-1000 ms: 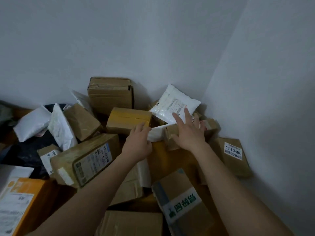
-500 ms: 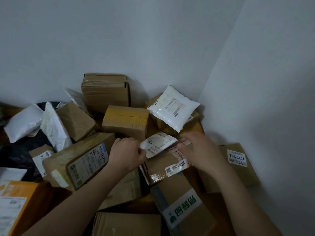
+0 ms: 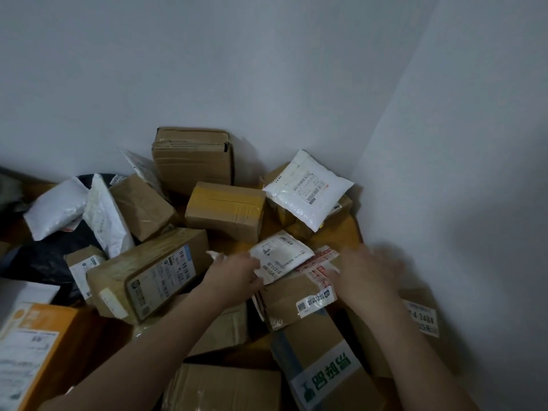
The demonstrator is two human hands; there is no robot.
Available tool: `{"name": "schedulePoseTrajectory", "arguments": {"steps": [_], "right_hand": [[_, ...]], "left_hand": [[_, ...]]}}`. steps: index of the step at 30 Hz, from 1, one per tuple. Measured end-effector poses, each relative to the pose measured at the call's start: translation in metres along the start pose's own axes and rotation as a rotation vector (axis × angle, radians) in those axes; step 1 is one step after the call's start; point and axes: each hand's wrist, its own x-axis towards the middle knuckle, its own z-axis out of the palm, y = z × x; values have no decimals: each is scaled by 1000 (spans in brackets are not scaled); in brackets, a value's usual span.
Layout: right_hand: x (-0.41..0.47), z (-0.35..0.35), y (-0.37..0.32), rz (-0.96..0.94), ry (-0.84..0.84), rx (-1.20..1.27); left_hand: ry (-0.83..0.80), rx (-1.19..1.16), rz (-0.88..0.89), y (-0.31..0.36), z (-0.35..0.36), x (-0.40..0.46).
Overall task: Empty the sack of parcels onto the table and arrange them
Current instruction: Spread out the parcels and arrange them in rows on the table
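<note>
Parcels are heaped in the wall corner. A small white flat parcel (image 3: 280, 256) with a printed label lies tilted on a brown taped box (image 3: 299, 295). A white bubble mailer (image 3: 308, 189) leans at the rear. A yellow-taped carton (image 3: 225, 210) lies flat; a tall carton (image 3: 192, 158) stands against the wall.

Matt cardboard boxes (image 3: 226, 213); glossy plastic mailer (image 3: 308, 189).

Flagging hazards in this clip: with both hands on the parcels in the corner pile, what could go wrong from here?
1. The white bubble mailer lies tilted atop boxes by the wall; shifting the pile may slide it off.
2. The left hand pinches only the edge of the small white mailer, which might slip.
3. The right hand is motion-blurred; a quick move could knock the taped box.
</note>
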Motion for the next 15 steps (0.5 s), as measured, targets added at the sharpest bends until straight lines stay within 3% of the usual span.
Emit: {"name": "schedulePoseTrajectory", "arguments": {"steps": [3, 5, 8, 11, 15], "right_hand": [[23, -5, -45, -418, 65, 119], [42, -9, -87, -570, 64, 126], [72, 3, -136, -670, -29, 103], [89, 16, -150, -631, -148, -232], [78, -4, -148, -302, -169, -568]], "left_hand": [[321, 135, -91, -21, -23, 0], [270, 169, -188, -46, -34, -4], [21, 154, -273, -87, -35, -20], [-85, 103, -287, -116, -35, -44], [0, -81, -382, -151, -47, -65]]}}
